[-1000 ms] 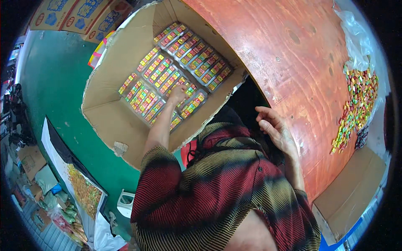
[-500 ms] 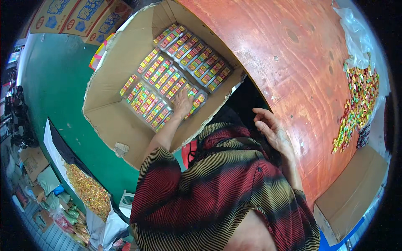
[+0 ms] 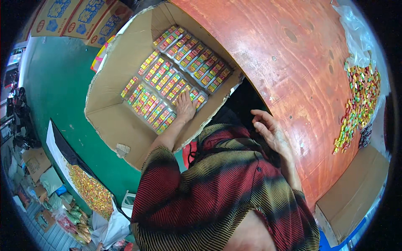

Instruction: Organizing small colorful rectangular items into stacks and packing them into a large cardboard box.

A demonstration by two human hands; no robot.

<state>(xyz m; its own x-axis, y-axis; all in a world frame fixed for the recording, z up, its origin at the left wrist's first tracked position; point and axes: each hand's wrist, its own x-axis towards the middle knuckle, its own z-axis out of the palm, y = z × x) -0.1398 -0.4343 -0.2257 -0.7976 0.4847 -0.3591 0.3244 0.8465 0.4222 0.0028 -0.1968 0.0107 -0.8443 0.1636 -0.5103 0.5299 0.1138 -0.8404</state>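
Note:
A deep cardboard box [image 3: 119, 79] stands open at my left. On its bottom lie rows of clear plastic trays [image 3: 147, 99] filled with small red, yellow and green wrapped pieces. My left hand [image 3: 185, 107] reaches into the box, fingers stretched out over the tray at its near right side. The palm and fingers hide part of that tray, and I see nothing held in them. At the edge of the reddish wooden table [image 3: 318, 100] rests my right hand [image 3: 271, 130], its fingers loosely bent and apart, holding nothing.
On the table's far right a heap of small shiny wrapped pieces [image 3: 362, 104] spills by a clear plastic bag [image 3: 356, 35]. A cardboard piece [image 3: 356, 188] leans below it. Left, a green surface [image 3: 58, 79] bears printed cartons [image 3: 79, 21]; a gold-coloured heap [image 3: 90, 188] lies on white sheeting.
My left hand has shifted slightly right and toward me over the trays, its fingers closer together. My right hand stays nearly in place.

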